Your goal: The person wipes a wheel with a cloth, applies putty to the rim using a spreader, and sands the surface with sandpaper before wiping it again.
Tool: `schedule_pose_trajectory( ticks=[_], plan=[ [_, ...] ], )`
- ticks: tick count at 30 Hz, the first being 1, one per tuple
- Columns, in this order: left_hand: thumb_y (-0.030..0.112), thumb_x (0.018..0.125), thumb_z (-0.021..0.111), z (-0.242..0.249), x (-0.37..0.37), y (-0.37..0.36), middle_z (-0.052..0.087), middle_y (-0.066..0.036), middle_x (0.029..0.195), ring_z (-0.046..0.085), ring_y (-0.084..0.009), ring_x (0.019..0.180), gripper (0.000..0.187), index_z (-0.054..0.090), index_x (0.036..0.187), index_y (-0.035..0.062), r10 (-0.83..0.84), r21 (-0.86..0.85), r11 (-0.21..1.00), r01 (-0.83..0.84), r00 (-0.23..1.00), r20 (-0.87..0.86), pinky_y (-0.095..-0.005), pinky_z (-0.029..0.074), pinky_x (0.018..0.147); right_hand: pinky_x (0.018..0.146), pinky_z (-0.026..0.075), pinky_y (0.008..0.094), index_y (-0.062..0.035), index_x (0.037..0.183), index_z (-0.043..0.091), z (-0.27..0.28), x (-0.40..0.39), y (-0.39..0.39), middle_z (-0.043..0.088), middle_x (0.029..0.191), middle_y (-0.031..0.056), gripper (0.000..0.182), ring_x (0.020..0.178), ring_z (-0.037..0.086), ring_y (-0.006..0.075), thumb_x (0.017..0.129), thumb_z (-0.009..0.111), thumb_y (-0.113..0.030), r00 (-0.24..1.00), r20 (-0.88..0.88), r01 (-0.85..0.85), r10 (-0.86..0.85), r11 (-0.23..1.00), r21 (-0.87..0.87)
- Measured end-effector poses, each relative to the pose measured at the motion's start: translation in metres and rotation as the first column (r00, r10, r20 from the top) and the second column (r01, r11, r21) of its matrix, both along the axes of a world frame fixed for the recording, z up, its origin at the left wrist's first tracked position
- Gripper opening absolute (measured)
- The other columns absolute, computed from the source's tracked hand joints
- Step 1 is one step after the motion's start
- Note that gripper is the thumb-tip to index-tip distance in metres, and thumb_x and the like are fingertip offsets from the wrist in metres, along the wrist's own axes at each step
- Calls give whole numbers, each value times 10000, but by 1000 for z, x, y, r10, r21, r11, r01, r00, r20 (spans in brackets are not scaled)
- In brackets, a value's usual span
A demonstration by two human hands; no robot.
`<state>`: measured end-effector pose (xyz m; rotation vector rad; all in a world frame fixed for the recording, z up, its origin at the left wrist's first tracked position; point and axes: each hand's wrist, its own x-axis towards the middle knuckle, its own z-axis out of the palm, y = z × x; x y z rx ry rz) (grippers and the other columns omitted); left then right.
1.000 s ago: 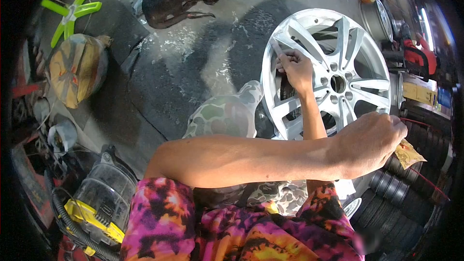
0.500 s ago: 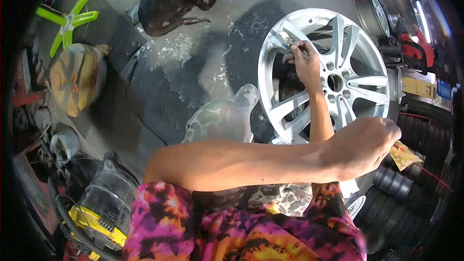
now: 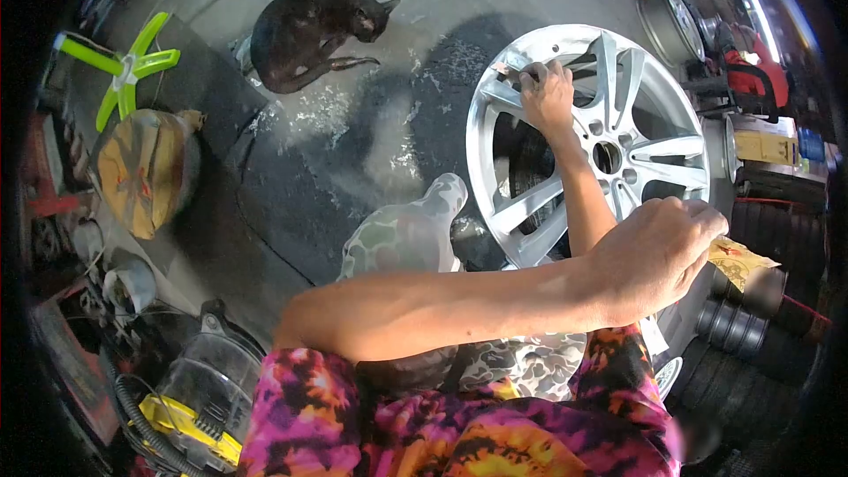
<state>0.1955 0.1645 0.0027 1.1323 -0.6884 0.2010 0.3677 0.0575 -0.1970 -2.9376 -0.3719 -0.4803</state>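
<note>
A silver alloy wheel (image 3: 654,149) with split spokes stands tilted in front of me. My right hand (image 3: 548,95) is at its upper left, with curled fingers against a spoke near the rim. Whatever lies under those fingertips, if anything, is too small to make out. My left forearm crosses over the right arm. My left hand (image 3: 662,252) is closed at the wheel's lower right, gripping a yellow printed sheet (image 3: 740,258) that sticks out beyond the fingers.
A dark cat (image 3: 314,35) lies curled on the floor. A green three-armed piece (image 3: 128,66) and a taped yellowish bundle (image 3: 141,172) are at left, above a clear vacuum canister (image 3: 216,371). Black tyres (image 3: 768,230) and a red machine (image 3: 755,79) line the right.
My right hand has moved slightly up and left, from above the wheel's gap onto the spoke near the rim. My left hand stays closed on the sheet, which has swung a little upward.
</note>
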Motion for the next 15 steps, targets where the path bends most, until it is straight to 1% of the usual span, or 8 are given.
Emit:
schedule_pose_trajectory(
  ticks=[2, 6, 8, 9, 10, 12, 14, 15],
  plan=[
    [-16, 851, 619, 0, 0, 1, 614, -178, 835, 649, -356, 737, 166, 573, 1010, -32, -12, 0, 1000, 12, 1000, 3, -432, 515, 672, 862, 463, 525, -47, 1016, 705, -1, 1, 0, 596, 1087, 193, 274, 1043, 544, 377, 858, 620, -254, 999, -43, -5, 4, 1000, -29],
    [-38, 853, 619, -1, 2, 2, 601, -172, 791, 641, -324, 671, 175, 577, 1023, -34, -21, -42, 999, 21, 1000, 1, -410, 508, 619, 872, 465, 529, -63, 1025, 710, 2, 5, 3, 598, 1111, 169, 281, 1072, 543, 366, 858, 619, -270, 993, -108, 40, -50, 995, -93],
    [-50, 855, 617, -1, 3, 1, 616, -169, 795, 642, -303, 655, 181, 588, 1033, -39, 2, -62, 998, -2, 1000, 5, -392, 509, 607, 879, 468, 523, -75, 1053, 703, 11, 5, 5, 601, 1126, 148, 299, 1092, 540, 361, 860, 616, -286, 973, -228, -12, -27, 985, -172],
    [-61, 856, 615, -2, 3, 0, 630, -166, 800, 642, -282, 640, 189, 598, 1044, -44, 32, -81, 996, -32, 999, -4, -375, 510, 595, 877, 469, 517, -83, 1075, 698, 15, 5, 4, 600, 1138, 137, 310, 1092, 539, 366, 860, 618, -292, 969, -249, -41, 0, 986, -162],
    [-61, 856, 615, -3, 3, -1, 630, -166, 800, 642, -282, 640, 189, 598, 1044, -44, 19, -81, 997, -19, 1000, 7, -375, 510, 595, 877, 469, 517, -83, 1075, 698, 17, 4, 4, 600, 1138, 137, 310, 1092, 539, 366, 860, 618, -292, 971, -238, -27, -12, 987, -161],
    [-82, 856, 608, -4, 6, -1, 664, -166, 837, 649, -249, 632, 205, 620, 1058, -49, 81, -66, 994, -81, 997, 1, -343, 517, 588, 882, 469, 512, -83, 1080, 696, 21, -4, 6, 598, 1154, 150, 312, 1089, 536, 366, 856, 625, -288, 976, -188, -143, 110, 975, -171],
    [-82, 889, 576, -1, 7, 9, 701, -154, 896, 651, -181, 640, 241, 633, 1120, -44, -28, -19, 999, 27, 999, -42, -320, 510, 558, 889, 469, 500, -28, 1029, 673, 24, -32, 10, 608, 1058, 187, 224, 1000, 570, 406, 845, 653, -155, 956, 132, -259, 262, 965, -34],
    [-73, 905, 562, -4, 9, 7, 707, -148, 905, 660, -157, 670, 234, 637, 1124, -42, -23, -3, 1000, 23, 999, -40, -305, 512, 567, 890, 471, 498, -24, 1045, 659, 30, -48, 12, 613, 1058, 199, 230, 996, 578, 408, 841, 659, -132, 968, 40, -248, 246, 966, 76]
  ],
)
